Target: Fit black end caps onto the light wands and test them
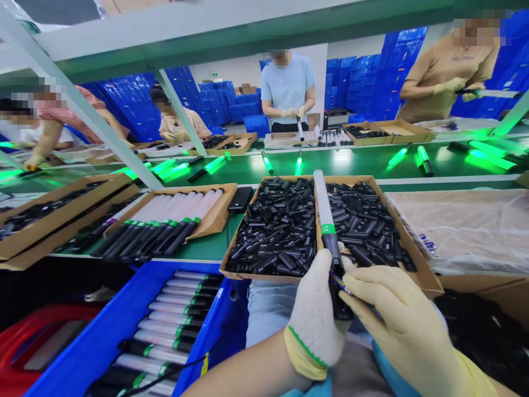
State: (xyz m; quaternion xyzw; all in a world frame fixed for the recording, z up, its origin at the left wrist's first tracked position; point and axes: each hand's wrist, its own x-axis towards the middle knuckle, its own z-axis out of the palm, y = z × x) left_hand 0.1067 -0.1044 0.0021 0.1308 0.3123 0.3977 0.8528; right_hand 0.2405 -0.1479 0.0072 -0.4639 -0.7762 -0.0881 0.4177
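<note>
A light stick (325,201) with a frosted white tube, a green band and a black handle stands almost upright in front of me. My left hand (316,314), in a white knit glove, is wrapped round its black handle. My right hand (397,314), in a pale yellow glove, is closed with thumb and fingertips at an opening in the handle. Thin blue and yellow wires (339,282) show there at the fingertips. Just beyond both hands, a cardboard tray (226,268) holds many loose black plastic parts (275,220) in two compartments.
Finished-looking light sticks lie in a cardboard tray (225,212) and a blue bin (225,309) at left. Lit green sticks (298,164) rest on the green conveyor (343,162). A white shelf frame (248,33) crosses overhead. Several co-workers stand opposite. Plastic-wrapped stock (467,226) lies right.
</note>
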